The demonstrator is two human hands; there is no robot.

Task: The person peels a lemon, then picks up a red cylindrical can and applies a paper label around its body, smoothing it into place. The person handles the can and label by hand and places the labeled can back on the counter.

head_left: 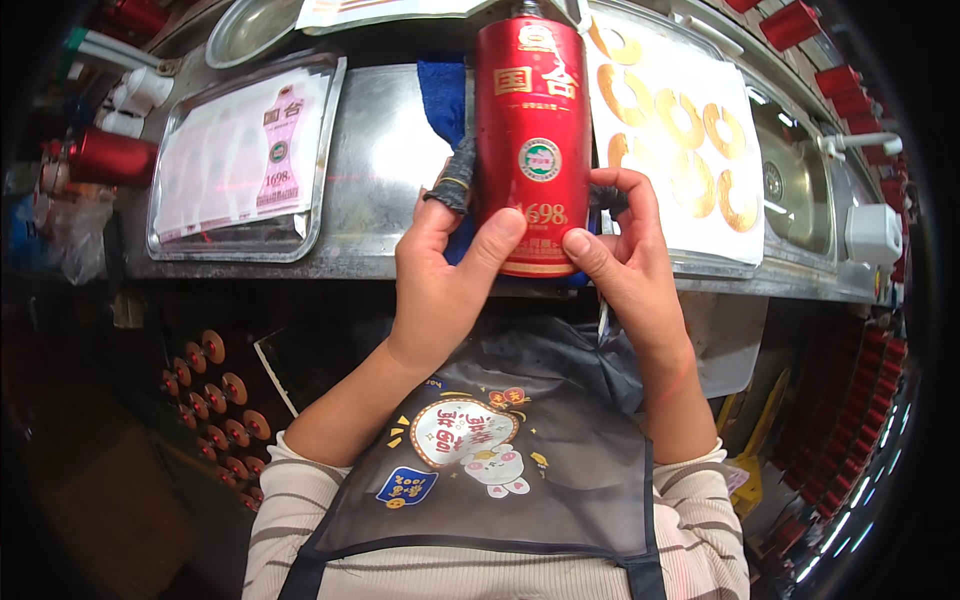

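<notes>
A glossy red bottle (530,110) with gold lettering and a round green-and-white emblem stands upright before me at the bench's front edge. My left hand (450,240) grips its lower left side, thumb pressed on the front. From the right, my right hand (625,245) holds the lower edge, its thumb near the gold band at the base. Dark wraps cover fingers on both hands. Behind the bottle lies a blue cloth (442,95), partly hidden. The fingertips behind the bottle are out of sight.
To the left, a metal tray (325,170) holds a sheet of printed decals (240,155). On the right lies a white sheet with gold curved decals (683,120), beside a sink (800,185). A metal bowl (250,30) stands at the back left. Red bottles (840,420) fill racks at lower right.
</notes>
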